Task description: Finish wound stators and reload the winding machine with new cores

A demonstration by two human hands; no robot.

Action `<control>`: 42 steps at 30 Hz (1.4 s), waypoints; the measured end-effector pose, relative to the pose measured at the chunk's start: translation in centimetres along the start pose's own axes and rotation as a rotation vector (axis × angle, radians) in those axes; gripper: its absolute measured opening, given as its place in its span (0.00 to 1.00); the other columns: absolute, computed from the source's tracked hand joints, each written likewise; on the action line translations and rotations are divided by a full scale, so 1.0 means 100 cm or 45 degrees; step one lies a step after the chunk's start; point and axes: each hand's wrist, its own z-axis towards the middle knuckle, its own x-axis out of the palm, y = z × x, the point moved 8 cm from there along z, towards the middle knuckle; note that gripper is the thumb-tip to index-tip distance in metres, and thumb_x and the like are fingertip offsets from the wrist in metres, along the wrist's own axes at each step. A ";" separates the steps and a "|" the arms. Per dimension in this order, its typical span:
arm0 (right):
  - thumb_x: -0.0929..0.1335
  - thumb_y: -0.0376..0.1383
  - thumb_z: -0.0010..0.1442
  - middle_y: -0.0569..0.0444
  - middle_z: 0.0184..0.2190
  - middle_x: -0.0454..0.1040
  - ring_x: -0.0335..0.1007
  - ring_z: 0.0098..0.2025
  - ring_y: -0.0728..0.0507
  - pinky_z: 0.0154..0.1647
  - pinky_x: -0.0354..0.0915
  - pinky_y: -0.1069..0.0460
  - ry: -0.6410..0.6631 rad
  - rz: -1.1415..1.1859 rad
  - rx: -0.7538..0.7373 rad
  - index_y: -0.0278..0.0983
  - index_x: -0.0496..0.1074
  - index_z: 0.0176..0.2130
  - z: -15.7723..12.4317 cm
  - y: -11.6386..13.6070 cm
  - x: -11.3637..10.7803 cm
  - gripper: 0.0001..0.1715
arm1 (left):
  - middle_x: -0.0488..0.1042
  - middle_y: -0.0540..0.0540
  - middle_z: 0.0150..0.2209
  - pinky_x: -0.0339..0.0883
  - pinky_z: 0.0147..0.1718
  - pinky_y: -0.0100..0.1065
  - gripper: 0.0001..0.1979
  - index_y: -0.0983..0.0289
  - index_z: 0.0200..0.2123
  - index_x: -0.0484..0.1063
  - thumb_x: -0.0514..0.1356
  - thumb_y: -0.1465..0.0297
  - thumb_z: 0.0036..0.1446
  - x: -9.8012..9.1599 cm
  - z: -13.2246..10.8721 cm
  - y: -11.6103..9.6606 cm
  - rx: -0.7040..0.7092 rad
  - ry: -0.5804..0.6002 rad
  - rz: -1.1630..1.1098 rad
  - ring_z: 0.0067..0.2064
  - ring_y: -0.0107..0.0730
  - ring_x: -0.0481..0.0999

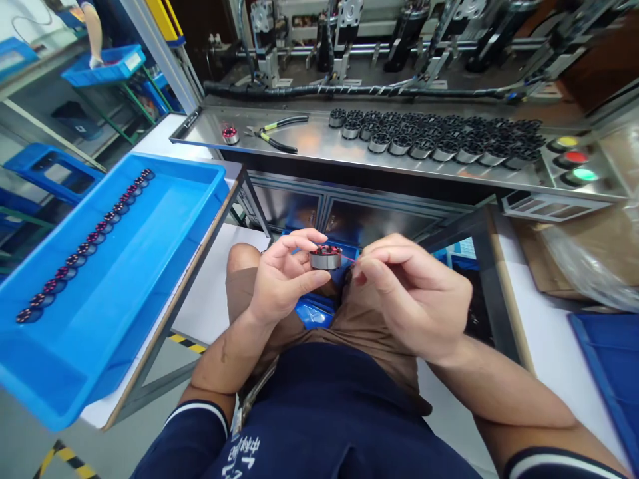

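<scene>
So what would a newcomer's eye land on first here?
At centre, the left hand holds a small round coil, and the right hand pinches a thin red wire coming off it. To the left, a big blue tray carries one line of similar coils along its left side. Behind, on the steel bench, a crowd of dark rings sits beside pliers.

Small round stator (325,257): grey metal outer band, red-wound coils showing on the top face. It sat roughly level, face up, above the lap, pinched between thumb and fingertips of the left hand (282,279). A thin red wire (348,259) ran from its right side into the right hand's (409,293) pinch.
</scene>
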 end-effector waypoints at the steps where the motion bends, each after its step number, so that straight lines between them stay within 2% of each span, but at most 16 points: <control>1: 0.71 0.37 0.65 0.55 0.26 0.74 0.71 0.29 0.48 0.30 0.69 0.52 0.021 0.091 0.097 0.38 0.75 0.30 -0.004 -0.005 0.006 0.10 | 0.74 0.52 0.46 0.77 0.43 0.36 0.20 0.61 0.36 0.71 0.76 0.65 0.45 -0.002 0.001 -0.001 0.017 -0.001 0.017 0.40 0.31 0.82; 6: 0.75 0.43 0.59 0.57 0.24 0.72 0.69 0.26 0.50 0.27 0.68 0.55 0.132 0.677 0.562 0.36 0.74 0.28 -0.027 -0.038 0.042 0.16 | 0.74 0.52 0.47 0.77 0.44 0.36 0.19 0.61 0.35 0.70 0.76 0.68 0.46 -0.005 0.005 -0.007 0.116 0.030 0.042 0.45 0.35 0.82; 10: 0.78 0.44 0.54 0.57 0.23 0.73 0.69 0.25 0.50 0.28 0.69 0.55 0.168 0.884 0.770 0.35 0.74 0.27 -0.033 -0.056 0.052 0.17 | 0.74 0.51 0.47 0.77 0.46 0.36 0.17 0.60 0.35 0.70 0.75 0.72 0.47 -0.004 0.005 -0.014 0.191 0.083 0.064 0.48 0.37 0.82; 13: 0.75 0.52 0.57 0.53 0.26 0.75 0.73 0.30 0.47 0.32 0.73 0.53 0.270 1.085 0.851 0.35 0.77 0.31 -0.032 -0.061 0.055 0.22 | 0.74 0.51 0.47 0.78 0.47 0.38 0.16 0.60 0.35 0.71 0.75 0.72 0.47 -0.004 0.005 -0.018 0.205 0.117 0.117 0.48 0.38 0.82; 16: 0.69 0.59 0.61 0.48 0.34 0.79 0.77 0.38 0.44 0.42 0.75 0.48 0.435 1.244 0.843 0.36 0.79 0.37 -0.031 -0.058 0.062 0.30 | 0.74 0.51 0.47 0.79 0.46 0.36 0.16 0.60 0.34 0.71 0.75 0.74 0.46 0.000 0.005 -0.023 0.248 0.180 0.151 0.49 0.37 0.83; 20: 0.71 0.54 0.61 0.50 0.37 0.80 0.77 0.40 0.45 0.46 0.75 0.48 0.519 1.305 0.864 0.38 0.79 0.40 -0.036 -0.059 0.072 0.22 | 0.75 0.52 0.46 0.79 0.46 0.35 0.14 0.61 0.33 0.72 0.74 0.75 0.48 0.007 0.004 -0.026 0.298 0.282 0.252 0.49 0.37 0.82; 23: 0.73 0.52 0.60 0.49 0.39 0.79 0.77 0.40 0.45 0.45 0.74 0.48 0.459 1.141 0.727 0.38 0.78 0.43 -0.032 -0.059 0.064 0.21 | 0.75 0.55 0.50 0.76 0.51 0.38 0.21 0.58 0.38 0.75 0.78 0.69 0.40 0.005 0.004 -0.030 0.351 0.242 0.367 0.55 0.42 0.78; 25: 0.75 0.47 0.59 0.48 0.42 0.78 0.76 0.42 0.44 0.46 0.73 0.46 0.333 0.795 0.445 0.39 0.77 0.46 -0.022 -0.054 0.043 0.19 | 0.76 0.57 0.51 0.74 0.53 0.36 0.31 0.58 0.45 0.76 0.80 0.65 0.35 -0.001 0.003 -0.030 0.295 0.155 0.439 0.56 0.41 0.77; 26: 0.76 0.42 0.58 0.48 0.43 0.78 0.76 0.44 0.43 0.47 0.73 0.46 0.257 0.570 0.249 0.40 0.77 0.47 -0.016 -0.046 0.031 0.19 | 0.77 0.57 0.49 0.74 0.51 0.34 0.32 0.59 0.48 0.76 0.79 0.63 0.37 -0.002 0.002 -0.026 0.214 0.129 0.465 0.53 0.39 0.78; 28: 0.76 0.34 0.56 0.47 0.44 0.77 0.74 0.46 0.41 0.46 0.72 0.44 0.147 0.127 -0.153 0.40 0.76 0.50 -0.012 -0.026 0.015 0.21 | 0.80 0.57 0.44 0.74 0.47 0.32 0.29 0.62 0.49 0.77 0.76 0.61 0.44 0.000 -0.003 -0.016 0.017 0.131 0.466 0.46 0.35 0.79; 30: 0.74 0.30 0.56 0.46 0.44 0.77 0.74 0.45 0.40 0.44 0.73 0.43 0.110 -0.164 -0.434 0.41 0.74 0.53 -0.014 -0.012 0.010 0.24 | 0.81 0.57 0.42 0.74 0.45 0.34 0.25 0.63 0.48 0.78 0.74 0.60 0.48 0.004 -0.008 -0.008 -0.109 0.137 0.432 0.42 0.35 0.80; 33: 0.74 0.31 0.57 0.47 0.44 0.77 0.74 0.44 0.39 0.42 0.73 0.42 0.120 -0.269 -0.518 0.42 0.73 0.55 -0.016 -0.010 0.009 0.26 | 0.82 0.58 0.42 0.75 0.45 0.36 0.22 0.63 0.47 0.79 0.73 0.61 0.50 0.006 -0.011 -0.006 -0.135 0.111 0.449 0.41 0.37 0.81; 35: 0.73 0.35 0.58 0.46 0.45 0.76 0.74 0.45 0.38 0.43 0.73 0.41 0.136 -0.178 -0.412 0.42 0.73 0.54 -0.014 -0.016 0.006 0.24 | 0.82 0.57 0.43 0.75 0.45 0.36 0.21 0.62 0.48 0.79 0.73 0.63 0.51 0.005 -0.009 -0.011 -0.053 0.095 0.593 0.42 0.37 0.81; 37: 0.74 0.39 0.58 0.44 0.47 0.76 0.73 0.48 0.36 0.43 0.74 0.40 0.106 -0.074 -0.316 0.41 0.73 0.54 -0.010 -0.020 -0.001 0.24 | 0.82 0.56 0.44 0.74 0.46 0.38 0.21 0.60 0.48 0.79 0.73 0.65 0.50 0.005 -0.008 -0.025 0.160 0.055 0.839 0.44 0.38 0.80; 40: 0.77 0.45 0.53 0.43 0.48 0.75 0.72 0.49 0.34 0.45 0.73 0.38 0.022 -0.103 -0.384 0.42 0.73 0.53 -0.004 -0.011 -0.011 0.30 | 0.82 0.55 0.43 0.74 0.47 0.41 0.19 0.59 0.48 0.77 0.71 0.68 0.52 0.013 -0.011 -0.047 0.559 -0.011 1.205 0.45 0.40 0.80; 42: 0.79 0.44 0.50 0.45 0.46 0.76 0.73 0.47 0.35 0.45 0.72 0.39 0.094 -0.214 -0.455 0.43 0.75 0.49 -0.001 -0.002 -0.006 0.28 | 0.82 0.56 0.42 0.73 0.46 0.43 0.18 0.60 0.48 0.76 0.69 0.70 0.53 0.021 -0.015 -0.053 0.731 -0.024 1.350 0.45 0.40 0.79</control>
